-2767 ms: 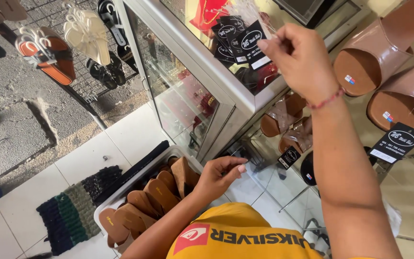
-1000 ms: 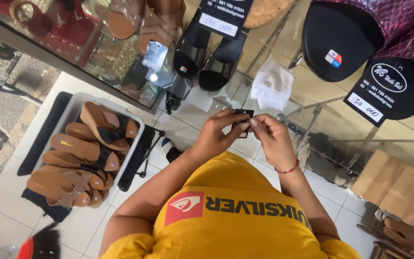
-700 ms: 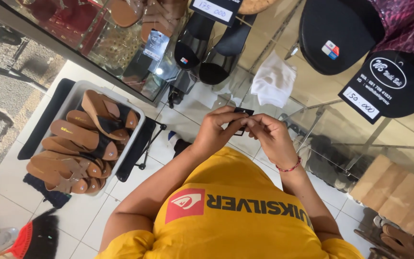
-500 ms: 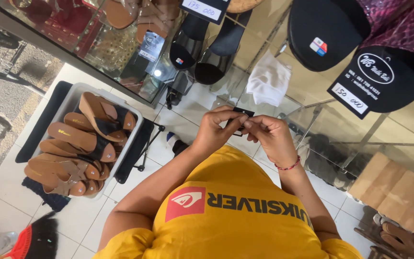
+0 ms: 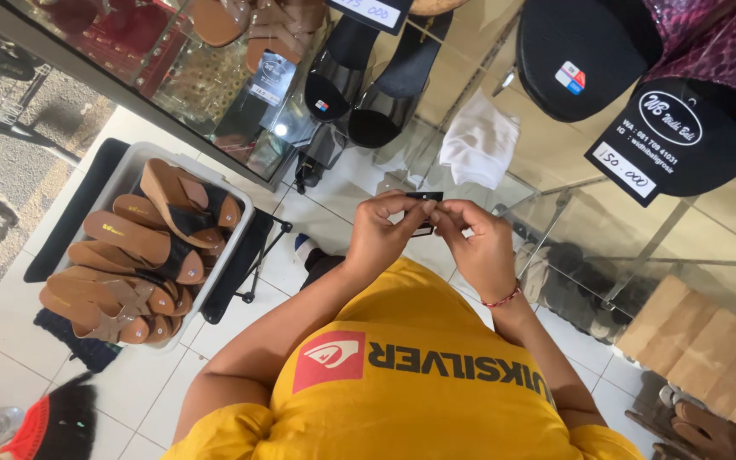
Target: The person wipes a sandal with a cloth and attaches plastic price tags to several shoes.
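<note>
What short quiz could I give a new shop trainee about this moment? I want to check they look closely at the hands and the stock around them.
1. True or false: both hands pinch the small flat black tag.
2. What fills the white plastic bin on the tiled floor: A) caps, B) brown wedge sandals, C) bottles?
3. Which wrist wears the thin red bracelet?

Key
1. True: the left hand and the right hand grip it with their fingers, in front of the glass display case.
2. B.
3. The right wrist.
</note>
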